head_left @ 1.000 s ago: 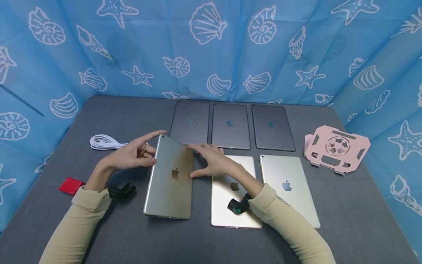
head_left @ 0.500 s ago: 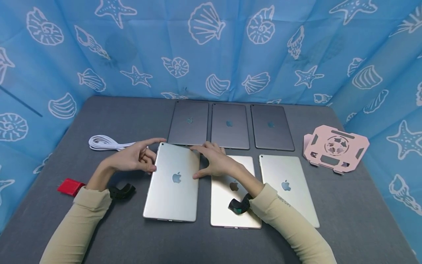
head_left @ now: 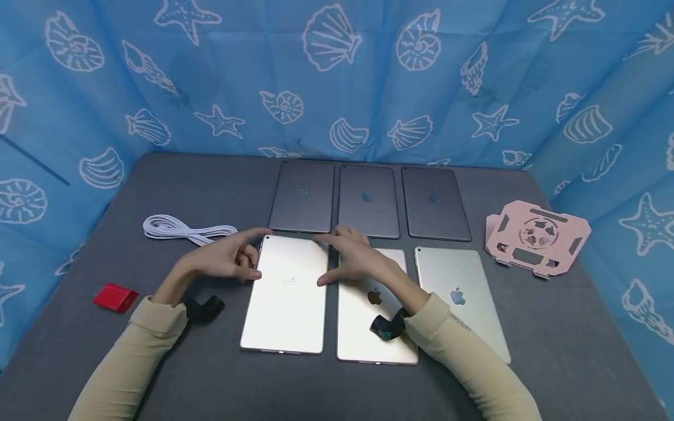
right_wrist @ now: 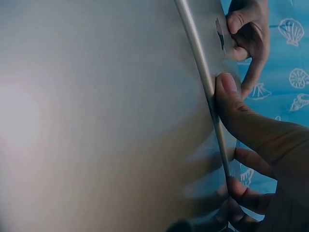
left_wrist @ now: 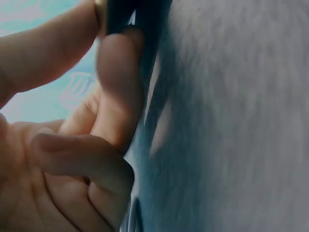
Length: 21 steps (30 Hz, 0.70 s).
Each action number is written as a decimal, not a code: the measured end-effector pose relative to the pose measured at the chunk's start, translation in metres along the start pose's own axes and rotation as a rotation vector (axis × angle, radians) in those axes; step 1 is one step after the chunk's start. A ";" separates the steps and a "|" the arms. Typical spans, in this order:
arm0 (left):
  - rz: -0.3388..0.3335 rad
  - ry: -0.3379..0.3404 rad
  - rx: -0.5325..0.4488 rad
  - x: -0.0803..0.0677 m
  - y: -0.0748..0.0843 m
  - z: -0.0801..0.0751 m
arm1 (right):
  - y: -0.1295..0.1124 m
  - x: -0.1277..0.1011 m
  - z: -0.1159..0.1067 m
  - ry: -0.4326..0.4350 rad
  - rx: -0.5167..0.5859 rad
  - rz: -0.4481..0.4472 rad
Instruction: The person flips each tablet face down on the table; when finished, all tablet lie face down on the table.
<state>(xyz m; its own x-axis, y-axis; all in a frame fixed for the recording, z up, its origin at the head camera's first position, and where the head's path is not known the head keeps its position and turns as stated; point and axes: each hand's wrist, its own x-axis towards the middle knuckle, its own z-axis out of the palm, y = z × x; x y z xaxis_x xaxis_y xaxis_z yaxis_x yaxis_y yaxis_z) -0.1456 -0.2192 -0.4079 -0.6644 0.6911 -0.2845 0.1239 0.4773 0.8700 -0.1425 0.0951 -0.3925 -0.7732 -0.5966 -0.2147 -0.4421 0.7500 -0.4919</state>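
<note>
A silver tablet [head_left: 284,295] lies back-up and almost flat on the grey table [head_left: 158,187], leftmost in the near row. My left hand [head_left: 251,255] pinches its upper left edge with thumb and index finger. My right hand [head_left: 337,260] grips the upper right edge, thumb on the side and fingers over the top corner. In the left wrist view my left hand's fingers [left_wrist: 116,82] curl round the tablet's dark rim [left_wrist: 120,14]. The right wrist view shows the tablet's back [right_wrist: 96,121] filling the frame, with my right thumb [right_wrist: 231,101] on its edge and my left hand [right_wrist: 248,29] beyond.
Two more pale tablets [head_left: 375,318] [head_left: 463,298] lie beside it, partly under my right forearm. Three dark grey tablets [head_left: 367,200] form the back row. A white cable [head_left: 181,228] and a red object [head_left: 116,297] lie left; a pink stand [head_left: 537,237] sits right. Blue curtain encloses the table.
The silver tablet, tilted up on its edge a second ago, has been lowered nearly flat and shifted right toward its neighbour. Both hands came down with it.
</note>
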 end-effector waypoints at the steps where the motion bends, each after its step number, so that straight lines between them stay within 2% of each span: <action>1: -0.002 0.001 0.006 0.001 0.001 0.001 | 0.001 -0.001 0.000 0.000 -0.003 0.002; 11: -0.012 0.086 0.150 0.006 0.008 0.010 | 0.005 -0.003 -0.002 0.014 -0.008 -0.022; 21: -0.021 0.112 0.244 0.008 0.016 0.015 | 0.007 -0.004 -0.001 0.010 -0.011 -0.008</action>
<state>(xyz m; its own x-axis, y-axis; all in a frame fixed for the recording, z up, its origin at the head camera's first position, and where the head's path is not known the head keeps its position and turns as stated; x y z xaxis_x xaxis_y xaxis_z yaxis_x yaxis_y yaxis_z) -0.1380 -0.1981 -0.4022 -0.7446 0.6217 -0.2431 0.2744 0.6171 0.7375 -0.1430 0.1025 -0.3942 -0.7741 -0.5999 -0.2023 -0.4535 0.7484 -0.4840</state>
